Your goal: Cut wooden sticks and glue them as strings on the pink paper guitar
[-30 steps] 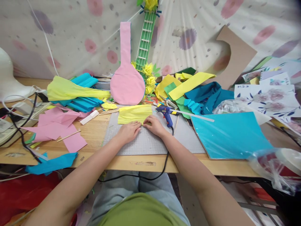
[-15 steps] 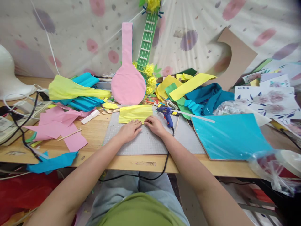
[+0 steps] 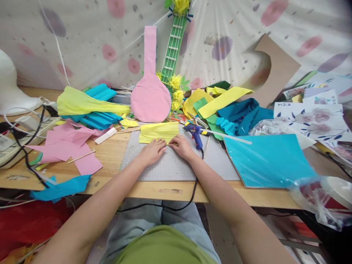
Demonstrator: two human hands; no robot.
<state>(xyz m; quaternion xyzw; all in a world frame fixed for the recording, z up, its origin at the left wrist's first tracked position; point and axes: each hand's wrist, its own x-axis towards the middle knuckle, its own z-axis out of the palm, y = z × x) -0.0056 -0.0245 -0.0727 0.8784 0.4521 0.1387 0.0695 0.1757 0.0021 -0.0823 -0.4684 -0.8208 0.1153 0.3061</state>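
Observation:
A piece of yellow crepe paper [image 3: 159,131] lies flat on the grey cutting mat [image 3: 176,170]. My left hand [image 3: 154,149] rests on its near edge with fingers stretched out and lying flat. At the near right corner my right hand [image 3: 180,145] pinches the paper's edge, which looks narrowly folded or rolled there. Just right of that hand lies a blue glue gun [image 3: 195,136] with a white glue stick [image 3: 228,135] in its back. Behind the paper stands a pink paper-covered lute shape [image 3: 151,101].
Pink paper scraps [image 3: 73,143] and blue crepe paper [image 3: 64,187] lie at left. A blue sheet [image 3: 271,159] sits right of the mat. The black cord [image 3: 195,189] hangs over the table's front edge. Behind are a green fretted neck [image 3: 173,47] and brown cardboard [image 3: 277,68].
Both hands stay almost in place at the paper's near edge. The right fingers have shifted slightly, and a thin yellow edge shows more clearly beneath them. The view has moved a little.

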